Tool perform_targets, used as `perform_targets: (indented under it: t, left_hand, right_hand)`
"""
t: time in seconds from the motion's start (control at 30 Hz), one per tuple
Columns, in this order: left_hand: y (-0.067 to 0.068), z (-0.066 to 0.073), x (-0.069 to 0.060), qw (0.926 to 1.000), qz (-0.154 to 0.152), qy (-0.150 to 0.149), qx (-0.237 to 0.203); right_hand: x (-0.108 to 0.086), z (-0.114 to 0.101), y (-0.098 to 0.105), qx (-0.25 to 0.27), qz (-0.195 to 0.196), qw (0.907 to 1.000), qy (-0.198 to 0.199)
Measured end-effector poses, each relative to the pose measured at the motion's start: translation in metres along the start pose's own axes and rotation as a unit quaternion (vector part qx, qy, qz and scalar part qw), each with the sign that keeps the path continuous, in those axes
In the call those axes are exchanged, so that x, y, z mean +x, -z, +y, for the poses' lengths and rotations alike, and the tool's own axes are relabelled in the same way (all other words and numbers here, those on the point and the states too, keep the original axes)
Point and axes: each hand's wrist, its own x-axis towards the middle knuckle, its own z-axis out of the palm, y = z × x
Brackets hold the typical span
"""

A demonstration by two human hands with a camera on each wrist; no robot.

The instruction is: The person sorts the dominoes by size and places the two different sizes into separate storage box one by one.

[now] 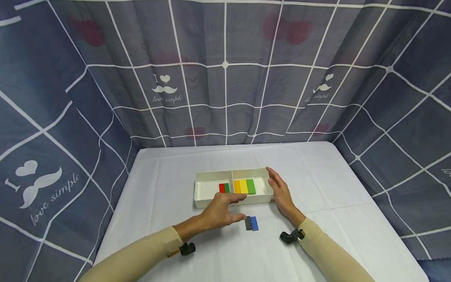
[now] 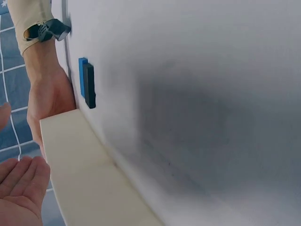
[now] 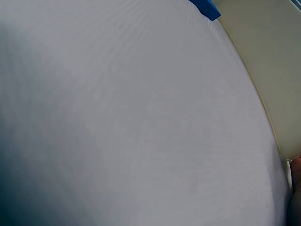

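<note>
A white two-compartment box stands on the table. My left hand hovers at its front wall, fingers extended and thumb apart, with nothing in its grasp. At the box's right end, my right hand rests with its fingers along the outside. Red and dark green blocks lie left of the divider. To its right are an orange-yellow block, a yellow block and a light green block. In front of the box, a black block and a blue block lie side by side.
A white cloth covers the table. Grey checked curtains enclose its back and sides. Each wrist carries a small black camera; the right one sits low near the cloth.
</note>
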Motion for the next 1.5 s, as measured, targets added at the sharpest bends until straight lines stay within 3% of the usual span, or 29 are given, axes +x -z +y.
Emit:
perform_targets:
  t: [0.27, 0.5, 0.83, 1.17, 1.5]
  left_hand:
    - [-0.008, -0.004, -0.002, 0.9997, -0.001, 0.002, 0.024]
    - [-0.016, -0.004, -0.006, 0.9997, -0.013, 0.012, 0.019]
    - [-0.029, -0.007, -0.007, 0.9998, 0.002, 0.007, 0.020]
    - [-0.040, -0.010, -0.011, 0.9988, 0.005, 0.035, 0.034]
    - [-0.050, -0.013, -0.012, 0.9973, 0.004, 0.043, 0.059]
  right_hand:
    - [-0.001, -0.001, 0.000, -0.004, -0.005, 1.0000, -0.004]
    - [-0.001, 0.001, 0.001, 0.003, -0.006, 1.0000, -0.005]
    - [-0.001, 0.003, 0.001, 0.003, -0.004, 1.0000, 0.003]
    - [0.000, 0.002, 0.000, -0.003, -0.002, 1.0000, 0.003]
    - [0.001, 0.003, 0.001, 0.001, -0.005, 1.0000, 0.007]
